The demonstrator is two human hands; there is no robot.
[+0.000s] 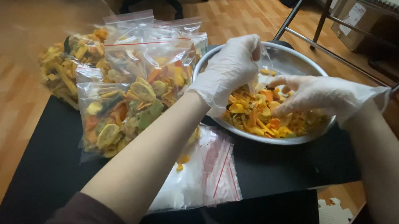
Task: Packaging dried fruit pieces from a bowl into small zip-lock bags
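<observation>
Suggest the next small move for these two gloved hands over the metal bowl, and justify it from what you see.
Probably the right hand should lift a scoop of mixed chips from the metal bowl into the clear bag, since the left hand holds it above the bowl and filled bags lie alongside.

Clear bag (264, 67): held open, upright over bowl (297, 59). Round metal bowl on black mat, holding mixed dried chips (258, 113), yellow, orange, green, heaped at near side.
</observation>
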